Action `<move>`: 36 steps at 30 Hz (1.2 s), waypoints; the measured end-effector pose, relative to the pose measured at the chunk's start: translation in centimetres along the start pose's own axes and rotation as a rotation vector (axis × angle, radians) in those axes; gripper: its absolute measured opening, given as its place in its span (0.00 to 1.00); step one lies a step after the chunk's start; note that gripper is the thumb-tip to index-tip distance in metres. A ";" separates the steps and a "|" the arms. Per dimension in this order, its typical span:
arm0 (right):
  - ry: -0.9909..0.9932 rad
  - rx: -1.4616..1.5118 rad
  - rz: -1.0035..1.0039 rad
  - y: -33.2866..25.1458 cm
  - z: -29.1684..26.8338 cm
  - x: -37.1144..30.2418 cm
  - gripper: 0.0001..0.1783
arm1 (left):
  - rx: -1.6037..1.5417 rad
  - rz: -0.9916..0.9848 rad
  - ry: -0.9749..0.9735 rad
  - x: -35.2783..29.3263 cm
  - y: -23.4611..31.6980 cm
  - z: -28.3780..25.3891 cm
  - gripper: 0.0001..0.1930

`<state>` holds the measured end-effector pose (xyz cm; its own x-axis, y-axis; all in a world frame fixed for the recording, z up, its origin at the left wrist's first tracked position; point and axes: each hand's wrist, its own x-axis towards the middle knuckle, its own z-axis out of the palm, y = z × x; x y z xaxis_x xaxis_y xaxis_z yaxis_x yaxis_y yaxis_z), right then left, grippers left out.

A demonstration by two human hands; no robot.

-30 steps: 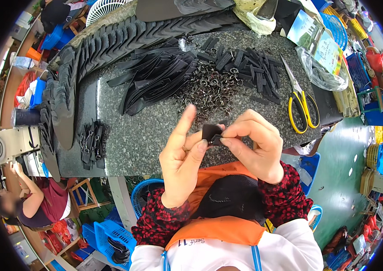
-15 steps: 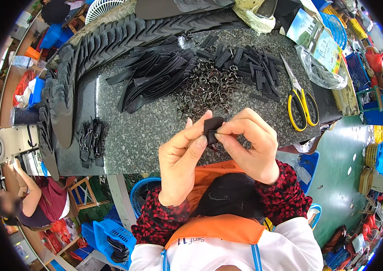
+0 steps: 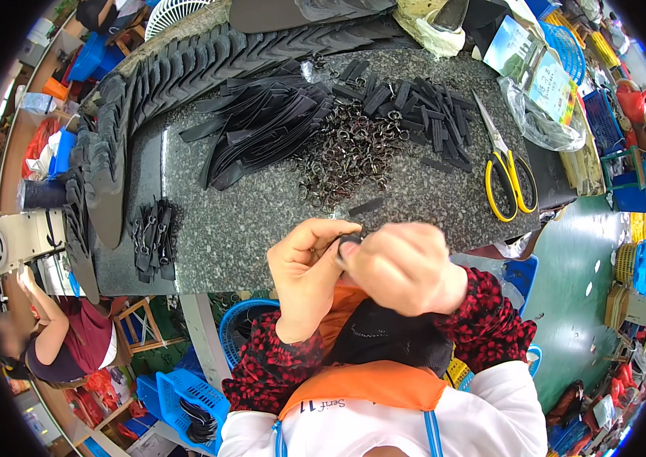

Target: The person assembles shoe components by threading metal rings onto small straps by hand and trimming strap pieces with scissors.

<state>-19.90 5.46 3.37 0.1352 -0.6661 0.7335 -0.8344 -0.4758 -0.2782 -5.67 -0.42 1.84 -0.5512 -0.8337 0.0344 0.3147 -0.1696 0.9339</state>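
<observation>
Just off the table's front edge, my left hand [image 3: 307, 270] pinches a folded black strip [image 3: 348, 242] between thumb and fingers. My right hand [image 3: 408, 268], slightly blurred, is closed right beside the strip with its fingers curled; what they grip is hidden. A short black strip [image 3: 366, 206] lies on the table just beyond my hands. Farther off is a heap of small metal clasps [image 3: 349, 156]. Long black strips [image 3: 266, 126] are piled left of the clasps, and short black pieces [image 3: 441, 114] to their right.
Yellow-and-black scissors [image 3: 509, 179] lie at the right of the speckled stone table [image 3: 224, 236]. Strips with clasps [image 3: 155, 240] are bunched at the left. Overlapping dark curved pieces [image 3: 185, 65] line the far and left edges. A blue basket [image 3: 235, 327] stands below the front edge.
Both hands have lowered toward me with the black strip. My right hand has turned and curled over beside it. The short strip on the table now shows beyond my hands.
</observation>
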 end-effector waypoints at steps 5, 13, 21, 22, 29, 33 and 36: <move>0.000 0.208 0.208 0.4 -0.2 -0.3 0.07 | 0.001 -0.019 0.010 0.3 0.1 0.3 0.06; -0.191 0.575 0.523 2.0 -2.4 0.5 0.07 | -0.122 -0.206 -0.158 1.2 0.9 -0.6 0.07; -0.074 0.379 0.546 2.2 -1.9 -0.2 0.05 | -0.021 -0.351 -0.240 0.6 1.4 -1.7 0.10; -0.049 0.380 0.554 1.8 -1.4 -0.1 0.05 | -0.020 -0.352 -0.239 0.6 1.5 -1.3 0.10; 0.003 0.248 0.333 0.9 -1.0 0.1 0.16 | 0.276 -0.092 0.012 0.1 0.3 -1.0 0.08; -0.014 0.432 0.522 0.1 1.4 -1.0 0.10 | 0.769 0.160 -0.031 -0.1 1.0 -1.4 0.09; -0.096 1.114 1.130 -0.4 0.9 -2.1 0.04 | 0.867 0.299 -0.077 -0.4 0.5 -2.0 0.08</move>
<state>-19.33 6.55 1.43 -0.1887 -0.9645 -0.1848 0.2622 0.1319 -0.9560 -3.77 -1.24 1.58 -0.5996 -0.7368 0.3124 -0.2202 0.5271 0.8208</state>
